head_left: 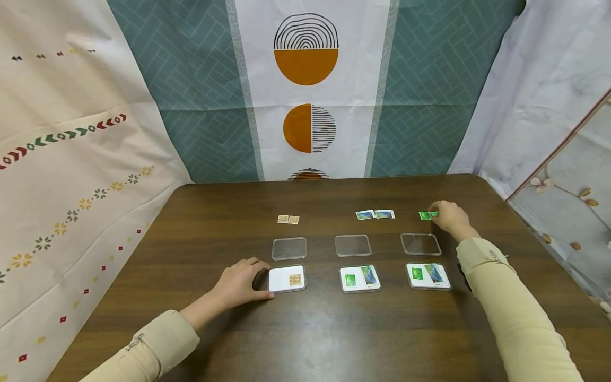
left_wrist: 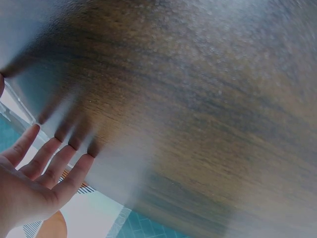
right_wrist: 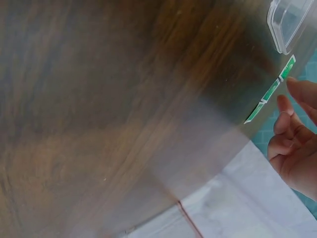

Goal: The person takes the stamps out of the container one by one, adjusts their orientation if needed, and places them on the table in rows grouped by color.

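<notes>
My left hand (head_left: 242, 282) lies at the left end of a clear-edged case (head_left: 278, 281) with a white insert and one tan stamp (head_left: 295, 279). Its thumb touches the near corner and its fingers reach the far corner; in the left wrist view the straight fingertips (left_wrist: 35, 130) rest at the case's edge. My right hand (head_left: 450, 216) hovers over green stamps (head_left: 424, 216) at the back right, partly covering them in the head view. Three green stamps (right_wrist: 270, 91) lie in a row in the right wrist view, thumb and index finger just beside them, nothing visible between.
Two more white-insert cases (head_left: 352, 287) (head_left: 419, 284) each bear a green and a blue stamp. Behind stand three clear lids (head_left: 289, 248) (head_left: 352, 245) (head_left: 421, 244). Two tan stamps (head_left: 282, 219) and two blue stamps (head_left: 365, 215) lie farther back on the brown table (head_left: 305, 329).
</notes>
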Demonstrator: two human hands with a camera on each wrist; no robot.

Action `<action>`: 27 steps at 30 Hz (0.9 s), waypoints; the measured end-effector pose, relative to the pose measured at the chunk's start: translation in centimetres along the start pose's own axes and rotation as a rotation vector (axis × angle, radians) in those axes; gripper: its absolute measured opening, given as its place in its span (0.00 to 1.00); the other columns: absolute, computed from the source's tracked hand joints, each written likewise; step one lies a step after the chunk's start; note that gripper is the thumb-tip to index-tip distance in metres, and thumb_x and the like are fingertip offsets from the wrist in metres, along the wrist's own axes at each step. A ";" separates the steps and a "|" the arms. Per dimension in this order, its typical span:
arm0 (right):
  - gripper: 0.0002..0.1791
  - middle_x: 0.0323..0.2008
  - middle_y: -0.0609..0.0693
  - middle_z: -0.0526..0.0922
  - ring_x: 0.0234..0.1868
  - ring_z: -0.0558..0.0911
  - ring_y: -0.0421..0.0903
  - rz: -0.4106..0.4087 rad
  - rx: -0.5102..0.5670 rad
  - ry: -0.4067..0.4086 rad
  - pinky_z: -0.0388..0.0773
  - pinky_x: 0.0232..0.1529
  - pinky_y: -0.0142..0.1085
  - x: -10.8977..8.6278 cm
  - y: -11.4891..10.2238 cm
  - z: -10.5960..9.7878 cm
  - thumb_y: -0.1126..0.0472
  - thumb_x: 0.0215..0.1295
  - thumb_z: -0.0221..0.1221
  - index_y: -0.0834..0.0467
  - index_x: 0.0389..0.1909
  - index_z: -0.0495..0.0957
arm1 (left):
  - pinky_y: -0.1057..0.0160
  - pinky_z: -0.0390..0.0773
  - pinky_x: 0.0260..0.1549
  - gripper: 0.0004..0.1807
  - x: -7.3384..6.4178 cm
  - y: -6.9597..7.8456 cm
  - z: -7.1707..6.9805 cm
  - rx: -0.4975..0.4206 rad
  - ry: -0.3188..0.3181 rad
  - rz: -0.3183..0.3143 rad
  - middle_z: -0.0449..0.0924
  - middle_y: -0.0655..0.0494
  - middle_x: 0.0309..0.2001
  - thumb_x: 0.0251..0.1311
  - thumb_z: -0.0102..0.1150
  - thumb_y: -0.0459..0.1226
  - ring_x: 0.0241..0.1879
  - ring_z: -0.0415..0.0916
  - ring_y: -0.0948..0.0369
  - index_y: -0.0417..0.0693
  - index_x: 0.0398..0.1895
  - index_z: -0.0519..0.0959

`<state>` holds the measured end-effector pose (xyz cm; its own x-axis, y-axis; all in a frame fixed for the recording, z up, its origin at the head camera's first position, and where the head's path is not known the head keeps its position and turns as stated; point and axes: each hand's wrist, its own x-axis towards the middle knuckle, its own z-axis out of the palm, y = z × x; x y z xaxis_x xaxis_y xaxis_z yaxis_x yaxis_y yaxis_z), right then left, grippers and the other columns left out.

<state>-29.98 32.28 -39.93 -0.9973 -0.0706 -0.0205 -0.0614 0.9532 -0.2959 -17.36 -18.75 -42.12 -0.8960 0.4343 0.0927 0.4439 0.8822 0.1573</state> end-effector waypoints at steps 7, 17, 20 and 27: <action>0.16 0.37 0.69 0.80 0.33 0.79 0.62 -0.043 0.017 0.001 0.74 0.30 0.52 -0.1 -0.1 -0.2 0.66 0.59 0.56 0.69 0.46 0.75 | 0.48 0.78 0.36 0.33 -0.1 0.0 -0.1 -0.009 0.003 -0.009 0.80 0.52 0.45 0.38 0.72 0.57 0.45 0.78 0.51 0.50 0.47 0.79; 0.16 0.39 0.72 0.79 0.35 0.80 0.64 -0.107 0.047 -0.023 0.75 0.29 0.50 -1.0 -1.4 -0.6 0.68 0.60 0.57 0.70 0.48 0.74 | 0.48 0.78 0.34 0.33 0.1 -0.1 -0.1 -0.008 0.011 0.004 0.80 0.53 0.45 0.37 0.72 0.57 0.44 0.78 0.52 0.50 0.47 0.79; 0.16 0.37 0.70 0.80 0.33 0.80 0.60 -0.119 0.054 -0.023 0.74 0.28 0.46 -1.3 -1.7 -0.6 0.67 0.60 0.57 0.70 0.48 0.75 | 0.48 0.78 0.34 0.33 0.1 -0.1 -0.1 -0.004 0.007 0.005 0.80 0.53 0.44 0.37 0.72 0.57 0.44 0.78 0.51 0.50 0.47 0.79; 0.15 0.34 0.66 0.80 0.32 0.79 0.57 -0.174 0.043 0.009 0.74 0.30 0.49 -1.9 -2.9 -0.4 0.66 0.60 0.57 0.69 0.46 0.76 | 0.47 0.78 0.34 0.34 0.1 -0.1 -0.1 -0.007 -0.006 0.005 0.80 0.52 0.45 0.38 0.72 0.57 0.44 0.78 0.51 0.49 0.48 0.79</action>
<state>-27.92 29.79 -38.68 -0.9722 -0.2303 0.0429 -0.2312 0.9135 -0.3347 -17.49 -18.79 -41.99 -0.8939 0.4396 0.0880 0.4483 0.8788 0.1637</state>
